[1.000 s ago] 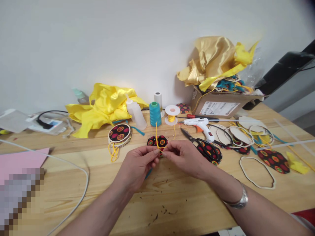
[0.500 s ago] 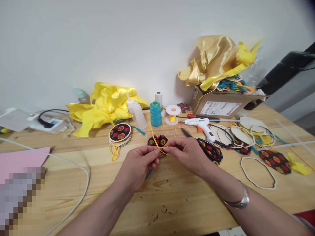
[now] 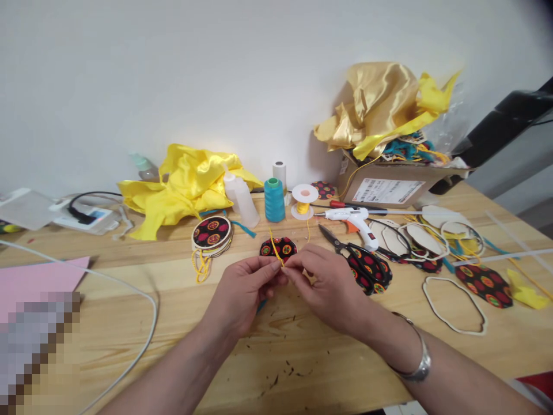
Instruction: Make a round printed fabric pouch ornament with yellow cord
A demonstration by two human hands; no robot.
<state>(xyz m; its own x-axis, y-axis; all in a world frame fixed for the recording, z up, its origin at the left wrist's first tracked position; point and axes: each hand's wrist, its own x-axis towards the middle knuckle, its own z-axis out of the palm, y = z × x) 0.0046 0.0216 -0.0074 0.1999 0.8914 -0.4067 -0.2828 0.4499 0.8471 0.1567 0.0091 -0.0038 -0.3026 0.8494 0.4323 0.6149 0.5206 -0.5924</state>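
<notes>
Over the middle of the wooden table [image 3: 302, 369], my left hand [image 3: 244, 291] and my right hand [image 3: 328, 282] meet fingertip to fingertip. Both pinch a thin yellow cord [image 3: 275, 249], whose free end sticks up between them. Just behind the fingers lies a small black fabric piece with red and orange circles [image 3: 279, 248]. The cord runs back toward a white spool of yellow cord [image 3: 303, 200]. A silver bracelet sits on my right wrist.
Black scissors [image 3: 341, 245] and a white glue gun [image 3: 349, 220] lie right of my hands, with patterned pieces and white frames [image 3: 453, 300] beyond. A turquoise thread cone [image 3: 273, 200], yellow satin [image 3: 185, 187], a stack of patterned discs [image 3: 211, 233] and a cardboard box [image 3: 389, 184] stand behind. A white cable [image 3: 142, 323] curves at left.
My right hand has drawn in toward the left one, and the upright loop of yellow cord has become shorter. The left hand has barely moved.
</notes>
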